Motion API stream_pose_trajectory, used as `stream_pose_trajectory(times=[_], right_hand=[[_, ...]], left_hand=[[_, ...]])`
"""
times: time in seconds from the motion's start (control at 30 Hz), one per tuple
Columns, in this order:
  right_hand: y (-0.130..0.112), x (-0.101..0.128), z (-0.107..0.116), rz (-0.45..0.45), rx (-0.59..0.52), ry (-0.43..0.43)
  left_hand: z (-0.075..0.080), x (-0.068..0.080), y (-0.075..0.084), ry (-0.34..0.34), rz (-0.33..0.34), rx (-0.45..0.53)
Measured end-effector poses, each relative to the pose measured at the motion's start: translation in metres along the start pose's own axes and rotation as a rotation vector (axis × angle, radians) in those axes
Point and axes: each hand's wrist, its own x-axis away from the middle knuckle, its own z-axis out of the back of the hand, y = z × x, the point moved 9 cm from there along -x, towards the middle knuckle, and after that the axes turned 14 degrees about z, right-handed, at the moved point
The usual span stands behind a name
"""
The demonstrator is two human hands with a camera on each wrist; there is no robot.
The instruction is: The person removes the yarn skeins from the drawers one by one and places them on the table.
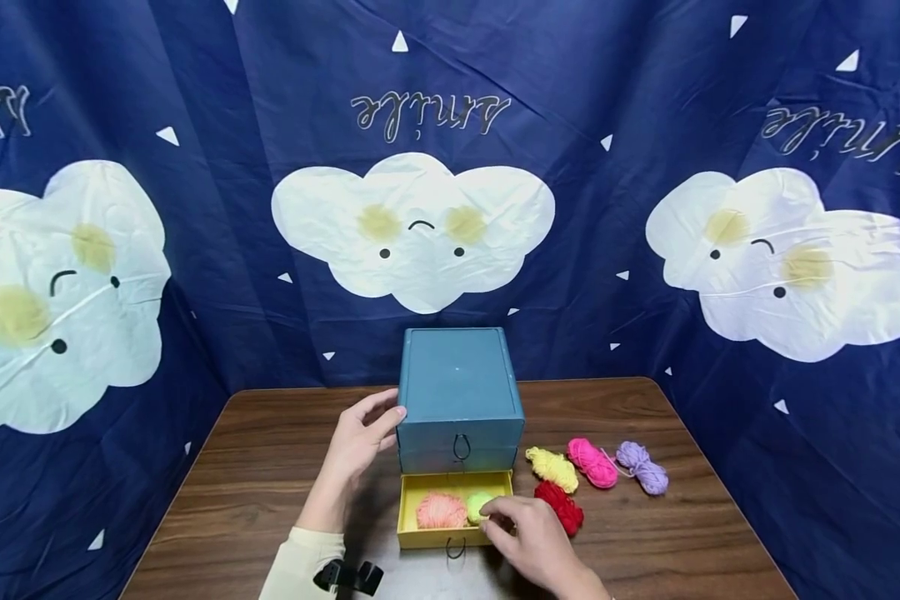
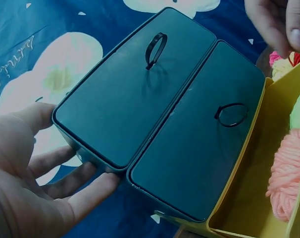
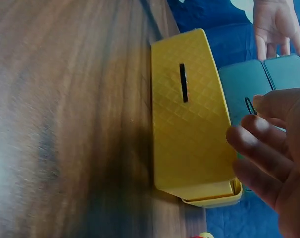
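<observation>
A teal drawer box (image 1: 461,375) has its yellow bottom drawer (image 1: 412,541) pulled out. Inside lie a salmon-pink yarn skein (image 1: 441,511) and a light green yarn ball (image 1: 477,505). My left hand (image 1: 360,437) rests against the box's left side, its thumb and fingers spread along the edge in the left wrist view. Over the drawer's right end hovers my right hand (image 1: 532,537), beside the green yarn. In the right wrist view its loosely bent fingers (image 3: 261,151) hold nothing. Black loop handles (image 2: 232,115) stick out from the drawer fronts.
On the brown wooden table (image 1: 270,467), right of the box, lie yellow yarn (image 1: 552,469), red yarn (image 1: 560,507), magenta yarn (image 1: 592,463) and purple yarn (image 1: 642,468). A dark blue curtain (image 1: 600,333) with white clouds hangs behind and around the table.
</observation>
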Motion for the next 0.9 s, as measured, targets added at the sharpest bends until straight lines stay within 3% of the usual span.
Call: stream_pose_trajectory(times=[0.4, 0.7, 0.9], right_hand=[[0.019, -0.011, -0.001, -0.042, -0.056, 0.0], [0.026, -0.02, -0.013, -0.074, -0.05, -0.11], [0.033, -0.022, -0.019, -0.111, 0.006, -0.14]], left_hand=[[-0.001, 0.0, 0.001, 0.004, -0.004, -0.02], [-0.004, 0.0, 0.002, 0.009, -0.023, -0.041], [-0.003, 0.001, 0.003, 0.009, -0.024, -0.051]])
